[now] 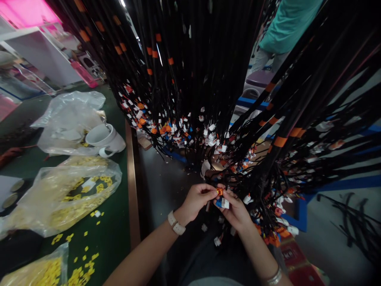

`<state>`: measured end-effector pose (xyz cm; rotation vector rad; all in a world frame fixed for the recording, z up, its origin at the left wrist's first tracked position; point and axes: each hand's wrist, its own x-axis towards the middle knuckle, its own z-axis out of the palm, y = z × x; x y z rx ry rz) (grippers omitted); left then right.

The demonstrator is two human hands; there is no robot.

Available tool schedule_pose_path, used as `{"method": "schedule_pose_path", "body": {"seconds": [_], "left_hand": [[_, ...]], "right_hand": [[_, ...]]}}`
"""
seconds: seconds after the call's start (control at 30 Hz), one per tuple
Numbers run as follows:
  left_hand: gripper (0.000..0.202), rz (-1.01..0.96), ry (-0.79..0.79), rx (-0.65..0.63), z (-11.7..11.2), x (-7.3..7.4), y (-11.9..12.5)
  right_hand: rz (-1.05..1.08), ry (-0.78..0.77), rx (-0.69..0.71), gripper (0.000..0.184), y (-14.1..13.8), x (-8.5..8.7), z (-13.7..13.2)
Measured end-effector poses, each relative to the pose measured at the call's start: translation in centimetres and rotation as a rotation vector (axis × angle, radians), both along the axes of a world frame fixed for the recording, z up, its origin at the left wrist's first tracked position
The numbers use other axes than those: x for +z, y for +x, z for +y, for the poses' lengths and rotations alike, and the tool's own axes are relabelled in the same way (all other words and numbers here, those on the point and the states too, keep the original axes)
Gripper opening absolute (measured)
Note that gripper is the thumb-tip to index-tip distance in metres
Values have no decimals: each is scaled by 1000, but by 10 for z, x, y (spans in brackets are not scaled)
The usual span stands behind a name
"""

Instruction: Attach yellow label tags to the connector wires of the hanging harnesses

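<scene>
Both hands meet in front of me at the lower ends of the hanging black cables. My right hand (pixel 236 210) is closed around a small orange connector (pixel 219 191), held between thumb and fingers. My left hand (pixel 198 200), with a pale watch on its wrist, pinches the left side of that connector. A touch of yellow shows at its face, but whether this is a separate piece I cannot tell. Just below, a white connector (pixel 225 203) and a blue connector (pixel 218 203) hang by the right palm.
Dense black cable bundles (pixel 196 59) with orange bands end in many connectors. On the green table (pixel 114 222) at left lie plastic bags (pixel 86 198) of small yellow pieces, loose yellow pieces (pixel 79 274) and a white mug (pixel 104 137). Blue frame bars (pixel 342 184) stand right; a person in teal (pixel 285 29) is behind.
</scene>
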<state>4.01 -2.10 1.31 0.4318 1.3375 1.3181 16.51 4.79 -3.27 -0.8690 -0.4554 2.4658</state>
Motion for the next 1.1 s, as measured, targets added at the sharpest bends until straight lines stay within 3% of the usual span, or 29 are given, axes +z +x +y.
{"method": "schedule_pose_path", "body": {"seconds": [0.6, 1.1], "left_hand": [[26, 143, -65, -43, 1, 7, -2], [31, -24, -68, -13, 0, 5, 0]], "right_hand": [[-45, 30, 10, 25, 2, -4, 0], [-43, 49, 56, 24, 4, -1, 0]]}}
